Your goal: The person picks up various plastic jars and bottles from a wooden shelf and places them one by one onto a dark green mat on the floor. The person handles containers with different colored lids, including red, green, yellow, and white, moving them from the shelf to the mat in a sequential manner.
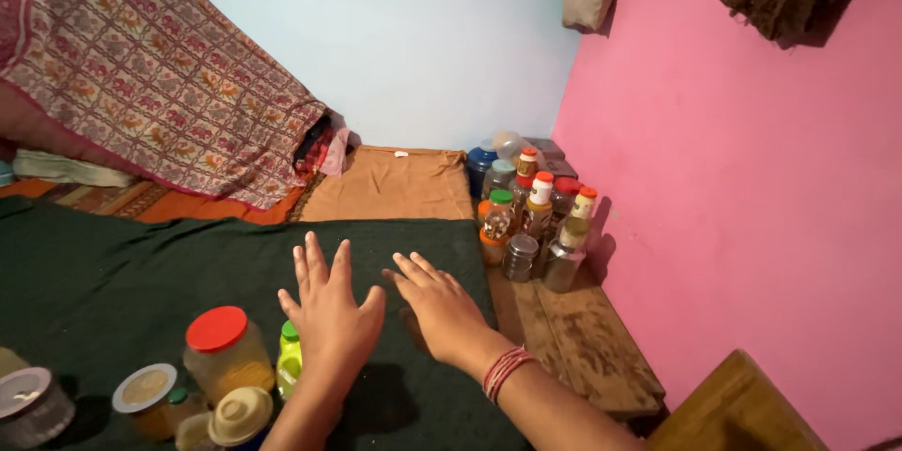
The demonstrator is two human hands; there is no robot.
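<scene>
Both hands flat, fingers spread, holding nothing: left hand [329, 315] & right hand [442, 305] on dark green cloth [113, 272]. Red-lid jar [224, 349] just left of left fingers. Keep palms flat w/ even pressure.

Soft, even indoor light — sharp focus, faint shadows, wide-angle stretching at the edges.

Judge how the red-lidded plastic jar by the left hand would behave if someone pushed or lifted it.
The red-lidded jar looks partly filled with yellowish contents, so probably moderately heavy. Its squat body suggests sliding rather than tipping, though the dark cloth beneath may drag. Neither the left hand nor the right hand touches it.
</scene>
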